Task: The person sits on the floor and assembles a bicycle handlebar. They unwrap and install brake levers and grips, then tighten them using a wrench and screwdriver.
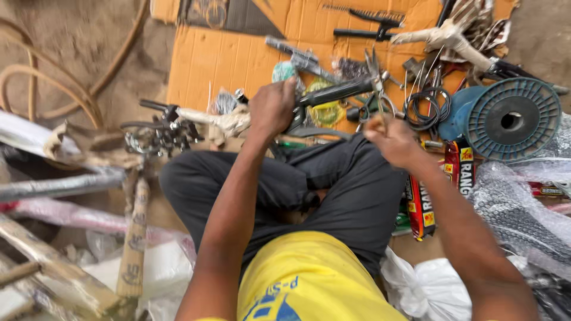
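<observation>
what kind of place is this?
Probably an informal floor-level bicycle repair spot. The person sits on sandy ground with tools spread over flattened cardboard; wrapped bike parts lie at the left, a blue wire spool at the right. The left hand grips a black-handled tool; the right hand pinches something small.

Your left hand [272,107] grips pliers [339,92] with matt black rubbery handles and dull grey metal jaws. Beneath them lies rough brown cardboard [220,59] — creased and scuffed. The spool [513,119] looks like matt blue plastic — your trousers [351,190] are soft dark cloth.
</observation>
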